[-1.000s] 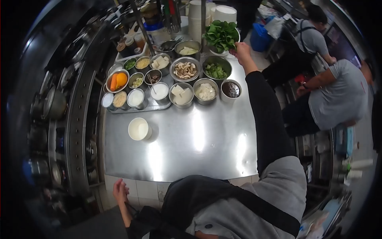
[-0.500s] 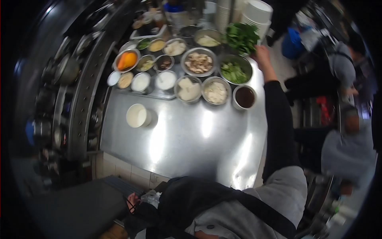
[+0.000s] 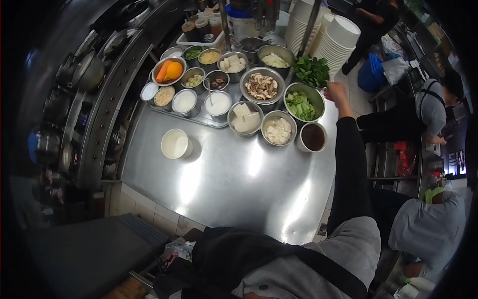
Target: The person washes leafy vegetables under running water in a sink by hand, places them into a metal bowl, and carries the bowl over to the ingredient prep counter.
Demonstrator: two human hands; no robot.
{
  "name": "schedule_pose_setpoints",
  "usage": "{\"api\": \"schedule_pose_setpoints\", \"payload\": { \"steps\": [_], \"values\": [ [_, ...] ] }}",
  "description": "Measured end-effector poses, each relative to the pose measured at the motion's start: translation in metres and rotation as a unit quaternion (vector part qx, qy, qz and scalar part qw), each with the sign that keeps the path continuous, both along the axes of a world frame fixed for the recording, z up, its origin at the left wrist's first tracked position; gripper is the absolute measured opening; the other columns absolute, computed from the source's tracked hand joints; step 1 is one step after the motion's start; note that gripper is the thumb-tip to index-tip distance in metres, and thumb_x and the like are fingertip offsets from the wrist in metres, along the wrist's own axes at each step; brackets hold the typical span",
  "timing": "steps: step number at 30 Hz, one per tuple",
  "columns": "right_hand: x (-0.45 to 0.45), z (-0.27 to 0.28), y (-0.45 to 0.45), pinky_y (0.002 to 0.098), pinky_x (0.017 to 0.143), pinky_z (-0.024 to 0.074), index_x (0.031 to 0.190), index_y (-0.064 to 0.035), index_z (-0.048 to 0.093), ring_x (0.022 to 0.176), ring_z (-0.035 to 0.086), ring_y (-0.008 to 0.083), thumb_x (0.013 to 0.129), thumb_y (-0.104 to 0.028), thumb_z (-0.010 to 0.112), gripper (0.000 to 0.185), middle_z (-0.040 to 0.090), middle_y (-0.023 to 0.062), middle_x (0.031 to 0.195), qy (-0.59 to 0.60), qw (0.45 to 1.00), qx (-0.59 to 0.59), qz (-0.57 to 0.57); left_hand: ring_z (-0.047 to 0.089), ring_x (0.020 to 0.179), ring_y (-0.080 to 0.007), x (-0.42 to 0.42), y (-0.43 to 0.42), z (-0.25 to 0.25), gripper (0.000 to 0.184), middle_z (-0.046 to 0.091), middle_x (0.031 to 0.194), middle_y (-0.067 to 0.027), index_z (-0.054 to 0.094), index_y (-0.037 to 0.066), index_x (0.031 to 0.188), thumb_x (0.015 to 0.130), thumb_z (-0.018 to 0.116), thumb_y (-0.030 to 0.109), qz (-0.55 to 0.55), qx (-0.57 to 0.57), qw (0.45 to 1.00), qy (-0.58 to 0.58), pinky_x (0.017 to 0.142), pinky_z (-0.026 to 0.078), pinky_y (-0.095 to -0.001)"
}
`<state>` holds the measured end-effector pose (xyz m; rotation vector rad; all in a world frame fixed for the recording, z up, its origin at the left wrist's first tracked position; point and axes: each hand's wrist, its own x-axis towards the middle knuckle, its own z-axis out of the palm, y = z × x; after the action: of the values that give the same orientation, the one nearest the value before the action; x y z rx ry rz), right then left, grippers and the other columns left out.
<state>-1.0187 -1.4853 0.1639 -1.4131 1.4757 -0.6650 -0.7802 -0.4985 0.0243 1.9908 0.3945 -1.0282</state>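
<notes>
My right hand (image 3: 337,94) reaches to the far right of the steel table (image 3: 224,179), its fingers closed at the edge of the leafy greens (image 3: 312,71). Just in front of it stand a bowl of chopped green vegetables (image 3: 300,105) and a cup of dark sauce (image 3: 313,137). Further left are bowls of sliced mushrooms (image 3: 261,86), white pieces (image 3: 277,130) and white blocks (image 3: 245,118). A white cup (image 3: 176,144) stands alone at the left of the table. My left hand is out of sight.
A tray (image 3: 199,118) holds several small bowls, one with an orange and a carrot (image 3: 168,72). Stacked white containers (image 3: 338,42) rise behind the greens. Several people work on the right, one in a grey shirt (image 3: 428,224). Shelves with pots (image 3: 87,72) line the left.
The view has swung, and the greens now sit lower, beside the bowl of chopped green vegetables, with my right hand still at them. My left hand has dropped out of view.
</notes>
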Motion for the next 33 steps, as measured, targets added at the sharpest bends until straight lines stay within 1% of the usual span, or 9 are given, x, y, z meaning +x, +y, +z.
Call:
{"api": "schedule_pose_setpoints", "payload": {
  "steps": [1, 4, 10, 16, 21, 25, 27, 30, 33],
  "values": [
    [-0.001, 0.003, -0.011, 0.0432, 0.067, 0.0524, 0.083, 0.0000, 0.060, 0.072, 0.065, 0.0328, 0.091, -0.035, 0.061, 0.036, 0.066, 0.0170, 0.079, 0.265, 0.946, -0.187, -0.006, 0.059, 0.068, -0.0175, 0.000, -0.001, 0.005, 0.033, 0.061, 0.083, -0.0047, 0.062, 0.006, 0.104, 0.087, 0.068, 0.033, 0.000, 0.005, 1.000, 0.000, 0.062, 0.048, -0.0321],
    [0.041, 0.063, 0.031, 0.0480, 0.069, 0.0482, 0.085, -0.0023, 0.062, 0.076, 0.063, 0.0390, 0.090, -0.038, 0.061, 0.036, 0.066, 0.0180, 0.079, 0.211, 0.805, -0.544, -0.108, 0.060, 0.072, -0.0177, 0.003, -0.009, 0.011, 0.033, 0.061, 0.085, -0.0053, 0.061, 0.006, 0.106, 0.087, 0.067, 0.032, -0.003, -0.004, 1.000, 0.001, 0.065, 0.048, -0.0328],
    [0.181, 0.048, 0.067, 0.0460, 0.088, 0.0472, 0.116, -0.0024, 0.063, 0.103, 0.060, 0.0425, 0.092, -0.050, 0.052, 0.054, 0.065, 0.0266, 0.106, 0.145, 0.862, -0.390, 0.290, 0.060, 0.079, -0.0181, -0.005, -0.012, 0.041, 0.034, 0.061, 0.091, -0.0064, 0.060, 0.005, 0.111, 0.087, 0.065, 0.029, 0.012, -0.031, 0.999, -0.016, 0.070, 0.049, -0.0341],
    [0.201, 0.040, 0.080, 0.0480, 0.104, 0.0352, 0.124, -0.0006, 0.059, 0.119, 0.052, 0.0415, 0.086, -0.065, 0.050, 0.076, 0.058, 0.0274, 0.123, 0.265, 0.859, -0.314, 0.303, 0.061, 0.087, -0.0184, -0.017, -0.003, 0.043, 0.036, 0.061, 0.097, -0.0075, 0.058, 0.005, 0.116, 0.087, 0.064, 0.025, 0.050, -0.076, 0.996, -0.015, 0.075, 0.050, -0.0354],
    [0.207, 0.102, 0.176, 0.0396, 0.091, 0.0470, 0.115, 0.0002, 0.062, 0.102, 0.063, 0.0350, 0.091, -0.038, 0.061, 0.045, 0.065, 0.0217, 0.109, 0.017, 0.852, -0.494, 0.172, 0.062, 0.090, -0.0214, -0.022, 0.043, 0.011, 0.040, 0.062, 0.103, -0.0112, 0.058, 0.004, 0.120, 0.086, 0.063, 0.024, -0.042, 0.040, 0.998, -0.010, 0.080, 0.050, -0.0354],
    [0.221, 0.104, 0.353, 0.0332, 0.081, 0.0484, 0.101, 0.0010, 0.059, 0.084, 0.062, 0.0214, 0.091, -0.008, 0.058, 0.014, 0.064, 0.0122, 0.089, -0.115, 0.859, -0.388, 0.314, 0.063, 0.091, -0.0230, -0.019, 0.094, -0.041, 0.040, 0.062, 0.105, -0.0130, 0.058, 0.004, 0.120, 0.086, 0.064, 0.024, -0.053, 0.141, 0.988, -0.039, 0.080, 0.050, -0.0356],
    [0.235, 0.086, 0.437, 0.0361, 0.087, 0.0477, 0.105, 0.0008, 0.057, 0.095, 0.061, 0.0304, 0.078, 0.001, 0.061, 0.028, 0.062, 0.0172, 0.101, -0.102, 0.719, -0.486, 0.485, 0.063, 0.090, -0.0233, -0.025, 0.111, -0.057, 0.036, 0.062, 0.106, -0.0137, 0.059, 0.004, 0.118, 0.088, 0.062, 0.023, 0.139, -0.104, 0.981, -0.088, 0.079, 0.051, -0.0362],
    [0.268, 0.076, 0.554, 0.0370, 0.083, 0.0506, 0.105, -0.0007, 0.058, 0.097, 0.062, 0.0285, 0.079, -0.002, 0.065, 0.027, 0.058, 0.0175, 0.122, -0.088, 0.689, -0.268, 0.667, 0.062, 0.088, -0.0233, 0.036, 0.096, -0.020, 0.027, 0.061, 0.104, -0.0141, 0.060, 0.004, 0.111, 0.092, 0.058, 0.023, 0.270, -0.203, 0.940, -0.051, 0.077, 0.053, -0.0365],
    [0.320, 0.072, 0.606, 0.0395, 0.088, 0.0516, 0.129, -0.0033, 0.053, 0.103, 0.064, 0.0306, 0.081, -0.024, 0.074, 0.056, 0.043, 0.0248, 0.142, 0.048, 0.683, -0.111, 0.720, 0.062, 0.081, -0.0188, 0.107, 0.130, -0.102, 0.021, 0.061, 0.093, -0.0082, 0.060, 0.006, 0.106, 0.094, 0.056, 0.024, 0.291, -0.344, 0.892, 0.031, 0.067, 0.052, -0.0304]
  ]
}}
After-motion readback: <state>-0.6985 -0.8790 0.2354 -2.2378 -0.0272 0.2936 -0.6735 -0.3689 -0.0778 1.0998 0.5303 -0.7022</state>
